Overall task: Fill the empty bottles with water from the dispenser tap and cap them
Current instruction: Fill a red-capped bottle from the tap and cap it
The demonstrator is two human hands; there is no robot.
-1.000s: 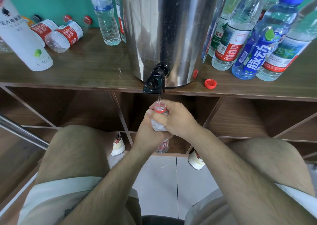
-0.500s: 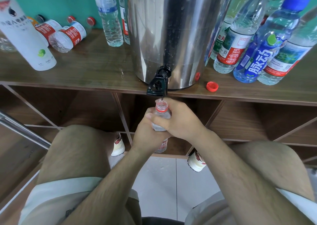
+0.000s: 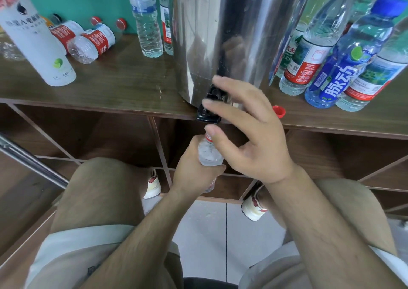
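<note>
A left hand grips a small clear bottle upright, its neck just beneath the black tap of a steel dispenser on a wooden shelf. The right hand hovers in front of the tap, fingers spread and loose, holding nothing. A red cap lies on the shelf just right of the dispenser.

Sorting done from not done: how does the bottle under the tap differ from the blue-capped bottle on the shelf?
The bottle under the tap is uncapped; the blue-capped bottle is closed. The left hand grips the bottle under the tap below the shelf; the blue-capped bottle stands on it. Both are see-through plastic.
</note>
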